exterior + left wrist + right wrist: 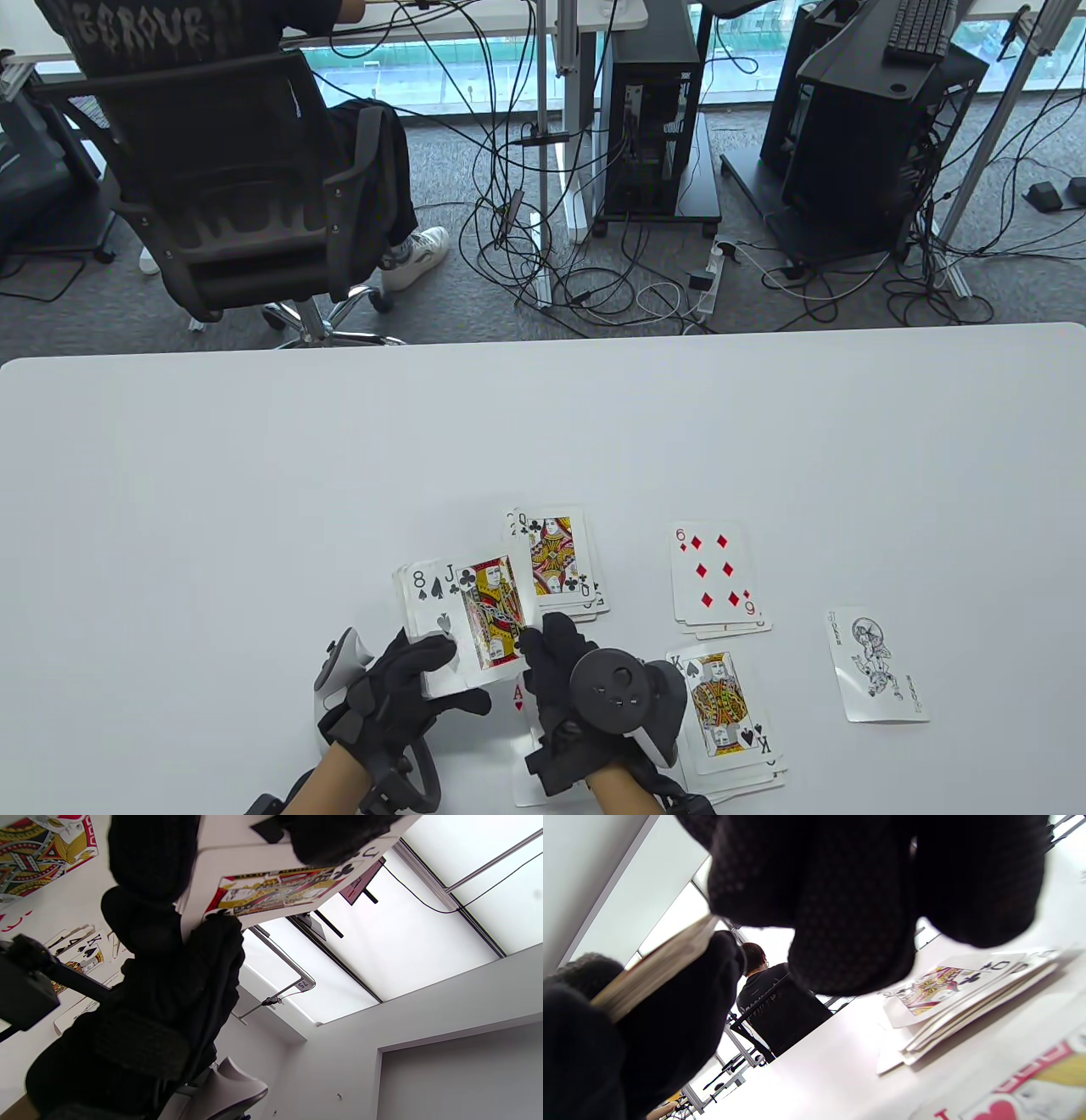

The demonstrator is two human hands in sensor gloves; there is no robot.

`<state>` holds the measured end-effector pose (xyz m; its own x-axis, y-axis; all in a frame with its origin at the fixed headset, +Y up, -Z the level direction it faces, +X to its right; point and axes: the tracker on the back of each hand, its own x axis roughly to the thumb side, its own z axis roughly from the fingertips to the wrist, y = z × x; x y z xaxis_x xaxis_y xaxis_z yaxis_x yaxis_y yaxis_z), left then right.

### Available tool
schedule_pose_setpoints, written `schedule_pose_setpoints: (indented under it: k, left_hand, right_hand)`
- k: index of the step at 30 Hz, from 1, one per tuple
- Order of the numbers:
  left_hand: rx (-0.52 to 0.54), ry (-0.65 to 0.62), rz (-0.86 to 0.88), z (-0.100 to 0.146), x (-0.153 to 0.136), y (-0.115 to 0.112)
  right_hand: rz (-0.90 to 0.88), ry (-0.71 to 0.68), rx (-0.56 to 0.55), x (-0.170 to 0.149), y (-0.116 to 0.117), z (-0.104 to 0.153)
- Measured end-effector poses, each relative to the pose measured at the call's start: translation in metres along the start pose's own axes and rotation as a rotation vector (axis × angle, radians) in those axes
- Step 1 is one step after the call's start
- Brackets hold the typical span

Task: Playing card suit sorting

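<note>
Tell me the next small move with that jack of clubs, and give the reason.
Probably slide the jack of clubs off the held deck with the right hand and lay it on the pile topped by the queen of clubs. The right fingertips already pinch the jack's lower corner, the left hand grips the deck, and that pile shows the matching suit just beyond it.
</note>
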<state>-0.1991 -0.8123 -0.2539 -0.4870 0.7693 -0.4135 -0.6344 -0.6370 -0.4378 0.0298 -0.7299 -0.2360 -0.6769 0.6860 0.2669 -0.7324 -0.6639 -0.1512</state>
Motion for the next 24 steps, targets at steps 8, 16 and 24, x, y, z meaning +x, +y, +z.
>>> schedule_pose_setpoints:
  k: [8,16,24]
  left_hand:
    - [0.016,-0.051,0.030,0.002,0.006,0.003]
    - [0.070,-0.091,0.071,0.007,0.012,0.015]
    - [0.064,-0.100,0.095,0.007,0.014,0.014]
  right_hand:
    - [-0.159,0.139,-0.080,-0.021,-0.029,-0.009]
    - [0.025,0.354,0.065,-0.042,-0.031,-0.060]
    - [0.200,0.496,0.202,-0.055,0.009,-0.094]
